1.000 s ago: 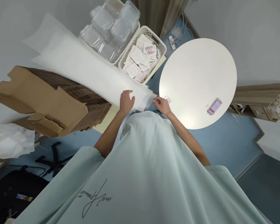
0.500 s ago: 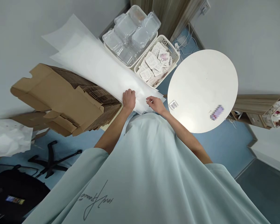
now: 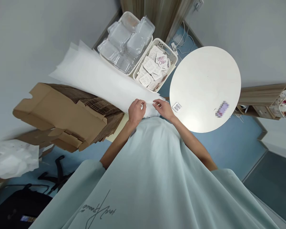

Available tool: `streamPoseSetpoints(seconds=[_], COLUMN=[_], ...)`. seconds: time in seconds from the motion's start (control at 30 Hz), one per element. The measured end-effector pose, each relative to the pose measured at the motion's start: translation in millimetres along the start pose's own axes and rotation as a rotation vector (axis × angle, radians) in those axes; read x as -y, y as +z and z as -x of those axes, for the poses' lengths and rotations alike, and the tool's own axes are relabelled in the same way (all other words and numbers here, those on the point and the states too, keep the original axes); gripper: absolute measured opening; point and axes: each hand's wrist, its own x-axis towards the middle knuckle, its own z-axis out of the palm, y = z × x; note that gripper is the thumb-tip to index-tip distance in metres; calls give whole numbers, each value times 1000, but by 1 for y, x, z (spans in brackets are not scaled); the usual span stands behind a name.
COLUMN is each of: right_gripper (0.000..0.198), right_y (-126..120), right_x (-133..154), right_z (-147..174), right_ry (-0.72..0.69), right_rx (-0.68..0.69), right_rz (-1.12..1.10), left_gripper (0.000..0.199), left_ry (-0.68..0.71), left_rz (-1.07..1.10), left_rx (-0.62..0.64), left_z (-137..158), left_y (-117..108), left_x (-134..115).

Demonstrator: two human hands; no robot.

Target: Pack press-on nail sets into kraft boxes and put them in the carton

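Long white translucent sheets [image 3: 97, 71] lie in a loose pile, their near end under both hands. My left hand [image 3: 136, 111] is curled at that end, thumb and forefinger closed on what looks like the white sheet's edge. A short gap away, my right hand [image 3: 164, 109] is bent with its thumb and fingertips drawn together in a pinch over the sheets. Whatever lies between the right fingertips is too small to make out. Beside the right hand, a small clear pack with printed marks [image 3: 177, 107] rests on the edge of the round white table [image 3: 205, 79].
Flattened brown cardboard boxes [image 3: 62, 114] are stacked at left. Behind the sheets stand a bin of clear plastic boxes [image 3: 120, 35] and a white basket [image 3: 173, 57] of small cards. A blurred purple item [image 3: 222, 109] lies on the table. Cables [image 3: 183, 41] run along the floor behind.
My left hand has shifted right, towards the right hand, and its fist has turned into a pinch. The far end of the sheets lies lower. The camera view has tilted slightly.
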Motion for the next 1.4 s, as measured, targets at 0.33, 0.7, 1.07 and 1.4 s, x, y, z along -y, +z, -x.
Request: streamPoseSetpoints(seconds=[0.33, 0.7, 1.07, 1.4], right_gripper=[84, 116, 69, 55], right_y=[-57, -102, -174, -246], right_x=[-55, -103, -173, -280], right_z=[79, 124, 136, 94], right_ry=[258, 200, 199, 312], right_rx=[-493, -418, -424, -603], right_rz=[-380, -946, -1079, -903], left_gripper=[12, 19, 19, 44], left_ry=[265, 442, 322, 407], left_rz=[308, 423, 458, -31], left_rx=[98, 325, 309, 267], left_z=[-17, -26, -36, -53], left_y=[5, 56, 159, 203], left_x=[-96, -216, -319, -266])
